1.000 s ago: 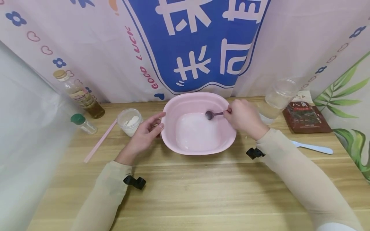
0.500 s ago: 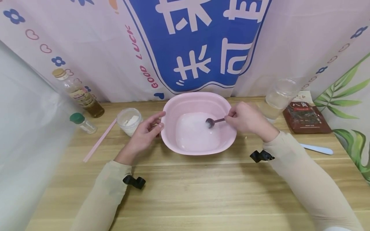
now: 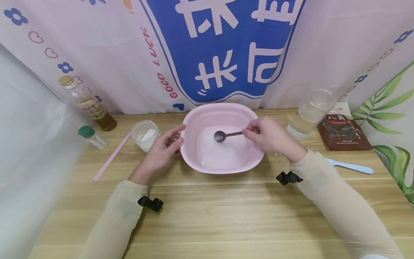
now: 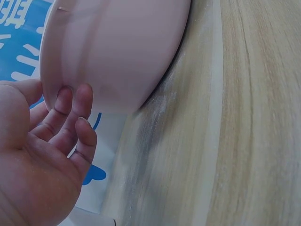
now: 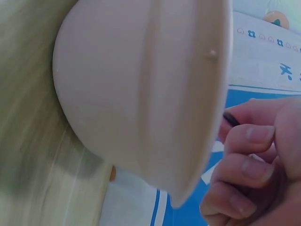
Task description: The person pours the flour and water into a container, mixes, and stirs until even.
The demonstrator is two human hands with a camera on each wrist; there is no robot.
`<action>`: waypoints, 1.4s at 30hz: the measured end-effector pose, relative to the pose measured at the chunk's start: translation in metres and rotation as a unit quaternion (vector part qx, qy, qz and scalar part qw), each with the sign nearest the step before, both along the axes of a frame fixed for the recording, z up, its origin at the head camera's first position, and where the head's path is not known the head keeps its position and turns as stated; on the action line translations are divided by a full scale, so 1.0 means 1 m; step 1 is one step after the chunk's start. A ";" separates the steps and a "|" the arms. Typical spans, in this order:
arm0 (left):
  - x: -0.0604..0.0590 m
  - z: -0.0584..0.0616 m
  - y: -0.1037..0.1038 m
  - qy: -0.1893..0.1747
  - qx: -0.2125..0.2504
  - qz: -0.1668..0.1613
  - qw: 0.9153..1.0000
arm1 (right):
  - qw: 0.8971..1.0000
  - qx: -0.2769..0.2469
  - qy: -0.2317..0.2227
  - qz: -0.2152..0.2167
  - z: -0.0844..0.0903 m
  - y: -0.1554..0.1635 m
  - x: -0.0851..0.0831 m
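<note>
A wooden surface (image 3: 207,216) before a pink and blue printed curtain (image 3: 223,50), with a pink bowl (image 3: 223,115) at its middle.

The right hand (image 3: 270,136) pinches the handle of a small dark spoon (image 3: 221,136), whose scoop hangs over the white contents inside the bowl. The left hand (image 3: 161,151) rests against the bowl's left wall, fingers (image 4: 75,117) relaxed and grasping nothing. A small jar of white powder (image 3: 145,135) stands just beside that hand; a clear cup (image 3: 308,113) stands near the right hand.
</note>
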State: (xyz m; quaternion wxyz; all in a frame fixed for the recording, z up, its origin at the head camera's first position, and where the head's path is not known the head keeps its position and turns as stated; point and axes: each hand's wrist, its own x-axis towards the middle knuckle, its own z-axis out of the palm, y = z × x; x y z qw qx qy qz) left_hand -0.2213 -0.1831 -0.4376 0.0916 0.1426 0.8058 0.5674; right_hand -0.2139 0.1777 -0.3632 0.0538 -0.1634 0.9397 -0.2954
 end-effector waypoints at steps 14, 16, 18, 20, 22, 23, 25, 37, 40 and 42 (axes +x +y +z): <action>0.000 0.001 0.002 0.008 0.003 -0.003 1.000 | 0.998 -0.027 0.014 0.061 -0.012 -0.044 0.001; -0.001 0.001 0.002 0.011 0.002 -0.003 1.000 | 0.998 -0.013 0.010 0.055 -0.012 -0.049 0.001; -0.001 0.001 0.003 0.012 0.002 -0.004 1.000 | 0.999 0.002 0.003 0.043 -0.011 -0.052 0.000; -0.001 0.002 0.003 0.013 0.002 -0.004 1.000 | 0.999 0.014 -0.008 0.028 -0.009 -0.053 -0.001; -0.002 0.002 0.003 0.013 0.002 -0.004 1.000 | 0.999 0.020 -0.019 0.018 -0.007 -0.053 -0.001; -0.002 0.003 0.004 0.012 0.003 -0.005 1.000 | 0.999 0.023 -0.024 0.014 -0.006 -0.053 -0.002; -0.002 0.003 0.004 0.011 0.003 -0.006 1.000 | 0.999 0.028 -0.028 0.007 -0.004 -0.051 -0.003; -0.002 0.001 0.002 0.013 -0.001 -0.004 1.000 | 0.998 0.043 -0.041 -0.017 -0.001 -0.029 -0.010; -0.001 0.000 0.001 0.011 0.000 -0.002 1.000 | 0.998 0.038 -0.044 -0.017 -0.001 -0.025 -0.010; -0.001 0.000 0.001 0.011 -0.001 -0.001 1.000 | 0.998 0.028 -0.049 -0.017 -0.001 -0.024 -0.008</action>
